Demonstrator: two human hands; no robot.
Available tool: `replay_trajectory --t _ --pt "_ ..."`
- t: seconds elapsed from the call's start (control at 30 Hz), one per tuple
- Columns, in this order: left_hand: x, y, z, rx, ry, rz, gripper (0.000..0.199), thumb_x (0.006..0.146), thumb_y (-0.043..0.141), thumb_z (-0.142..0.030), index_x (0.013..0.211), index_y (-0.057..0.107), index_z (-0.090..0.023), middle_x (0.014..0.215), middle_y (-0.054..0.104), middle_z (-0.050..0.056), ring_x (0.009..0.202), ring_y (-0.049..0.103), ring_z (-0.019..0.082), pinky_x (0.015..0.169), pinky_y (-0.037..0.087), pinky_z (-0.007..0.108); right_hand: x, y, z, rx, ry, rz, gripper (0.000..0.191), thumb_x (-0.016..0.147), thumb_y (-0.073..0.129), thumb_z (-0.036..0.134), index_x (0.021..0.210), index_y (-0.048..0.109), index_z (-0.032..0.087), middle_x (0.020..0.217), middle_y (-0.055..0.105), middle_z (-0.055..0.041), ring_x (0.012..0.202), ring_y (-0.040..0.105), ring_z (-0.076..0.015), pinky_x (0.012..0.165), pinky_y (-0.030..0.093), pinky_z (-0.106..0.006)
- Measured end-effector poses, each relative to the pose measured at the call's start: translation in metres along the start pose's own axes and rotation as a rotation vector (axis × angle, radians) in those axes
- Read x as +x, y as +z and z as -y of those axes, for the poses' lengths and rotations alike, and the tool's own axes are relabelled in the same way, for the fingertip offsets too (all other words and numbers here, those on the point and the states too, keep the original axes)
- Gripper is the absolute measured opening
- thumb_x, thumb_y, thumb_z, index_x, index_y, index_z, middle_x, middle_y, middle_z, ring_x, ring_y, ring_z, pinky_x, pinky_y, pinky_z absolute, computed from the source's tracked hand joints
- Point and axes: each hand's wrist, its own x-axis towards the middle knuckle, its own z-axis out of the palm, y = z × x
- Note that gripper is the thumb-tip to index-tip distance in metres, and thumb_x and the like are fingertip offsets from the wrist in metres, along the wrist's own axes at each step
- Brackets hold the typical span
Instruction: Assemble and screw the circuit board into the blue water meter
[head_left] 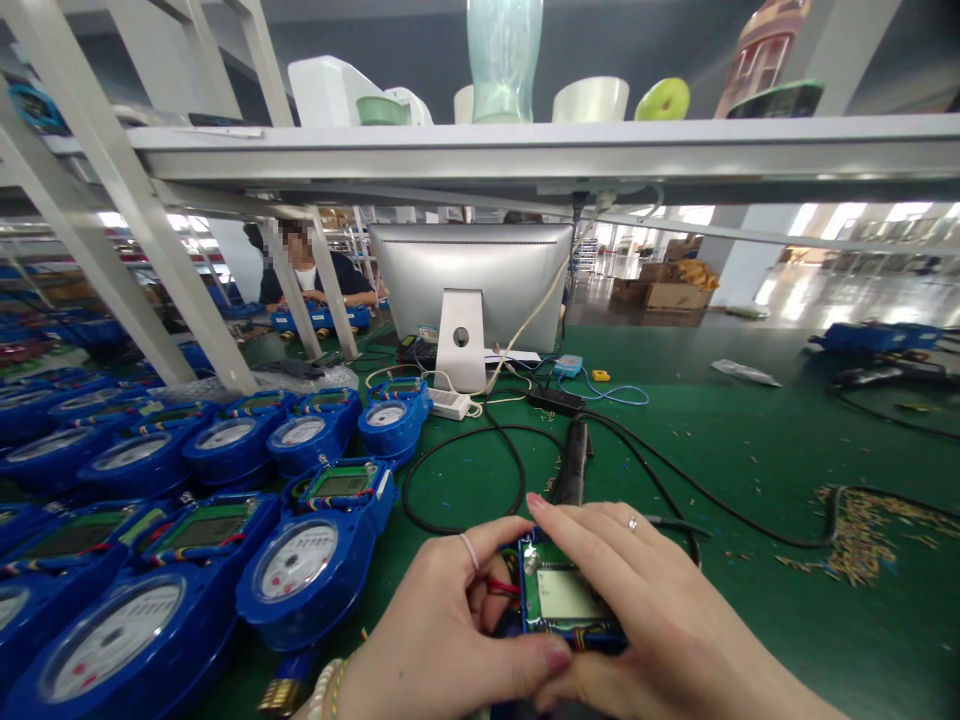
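Note:
Between my hands at the lower middle is a blue water meter with its housing uncovered, showing a green circuit board (531, 595), a grey display (568, 596) and coloured wires. My left hand (450, 625) closes round its left side, fingers by the red wires and thumb on the near edge. My right hand (660, 610) grips the right side, fingers lying over the far part of the board and thumb at the near edge. Most of the meter's lower body is hidden by the hands. Just behind lies a black-handled tool (574, 462) on a cord.
Rows of blue water meters (300, 565) fill the left of the green table (675, 400). A monitor (472, 270) stands at the back under a shelf (525, 150). Loose small brass-coloured pieces (855, 550) lie right. Black cables (450, 525) loop across. Another person (315, 270) sits beyond.

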Motion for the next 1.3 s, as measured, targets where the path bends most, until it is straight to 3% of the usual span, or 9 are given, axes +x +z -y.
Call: replay_trajectory --t 0.17,0.27,0.37,0.47,0.53,0.67,0.77,0.87,1.3 --pt "0.001 0.002 0.005 -0.081 0.007 -0.061 0.063 0.059 0.082 -0.032 0.114 0.058 -0.012 0.068 0.045 -0.004 0.053 0.034 0.006 0.046 0.025 0.016 -0.005 -0.004 -0.005 0.127 0.061 0.052 0.117 0.039 0.097 0.035 0.138 0.036 0.017 0.123 0.056 -0.0062 0.108 0.057 -0.0196 0.096 0.05 -0.023" --pt "0.003 0.003 0.007 -0.195 -0.023 -0.036 0.062 0.059 0.08 -0.032 0.111 0.054 -0.011 0.072 0.05 -0.001 0.058 0.041 0.008 0.052 0.031 0.018 -0.012 -0.007 -0.01 0.164 0.125 0.098 0.12 0.041 0.096 0.029 0.141 0.03 0.023 0.132 0.051 -0.0064 0.117 0.054 -0.0226 0.097 0.049 -0.03" --pt "0.004 0.003 0.011 -0.195 -0.037 -0.047 0.066 0.06 0.08 -0.04 0.112 0.051 -0.011 0.075 0.051 0.001 0.06 0.042 0.01 0.053 0.031 0.02 -0.019 -0.007 -0.015 0.226 0.214 0.146 0.108 0.057 0.088 0.018 0.143 0.025 0.03 0.138 0.044 -0.0045 0.121 0.05 -0.0244 0.095 0.047 -0.041" --pt "0.004 0.003 0.015 -0.169 -0.036 -0.107 0.071 0.059 0.082 -0.044 0.112 0.05 -0.01 0.072 0.049 0.0 0.058 0.038 0.008 0.051 0.028 0.019 -0.022 -0.002 -0.016 0.337 0.26 0.145 0.082 0.076 0.069 0.02 0.144 0.024 0.032 0.141 0.041 -0.0018 0.124 0.047 -0.0212 0.099 0.044 -0.042" --pt "0.005 0.004 0.015 -0.212 -0.022 -0.106 0.066 0.06 0.082 -0.042 0.109 0.053 -0.01 0.07 0.049 -0.001 0.058 0.039 0.008 0.051 0.028 0.017 -0.022 0.001 -0.015 0.382 0.279 0.134 0.07 0.083 0.061 0.026 0.143 0.026 0.032 0.141 0.04 -0.0005 0.126 0.045 -0.0189 0.102 0.041 -0.039" --pt "0.006 0.007 0.012 -0.291 0.017 -0.036 0.051 0.063 0.082 -0.037 0.099 0.058 -0.01 0.07 0.052 0.0 0.06 0.043 0.008 0.054 0.033 0.016 -0.021 0.008 -0.012 0.309 0.245 0.073 0.065 0.081 0.058 0.026 0.141 0.032 0.029 0.138 0.045 0.0029 0.125 0.044 -0.0116 0.108 0.034 -0.023" --pt "0.006 0.006 0.014 -0.236 0.027 -0.078 0.057 0.063 0.081 -0.04 0.105 0.056 -0.01 0.068 0.049 -0.001 0.057 0.039 0.007 0.051 0.03 0.016 -0.02 0.013 -0.01 0.241 0.16 0.015 0.063 0.08 0.055 0.022 0.139 0.034 0.025 0.136 0.046 0.0049 0.125 0.042 -0.0057 0.111 0.021 -0.012" --pt "0.005 0.006 0.016 -0.21 0.025 -0.084 0.063 0.063 0.08 -0.043 0.109 0.053 -0.009 0.07 0.05 0.0 0.058 0.041 0.009 0.053 0.032 0.018 -0.02 0.015 -0.01 0.218 0.112 0.002 0.061 0.081 0.052 0.019 0.139 0.034 0.022 0.137 0.045 0.0047 0.127 0.039 -0.0047 0.112 0.014 -0.01" --pt "0.003 0.001 0.017 -0.154 0.04 -0.054 0.055 0.065 0.08 -0.042 0.109 0.06 -0.016 0.071 0.052 0.0 0.068 0.053 0.016 0.064 0.045 0.023 -0.017 0.021 -0.011 0.253 0.053 -0.078 0.061 0.077 0.049 0.013 0.137 0.038 0.015 0.124 0.053 -0.0028 0.116 0.046 -0.0095 0.105 0.032 -0.016"
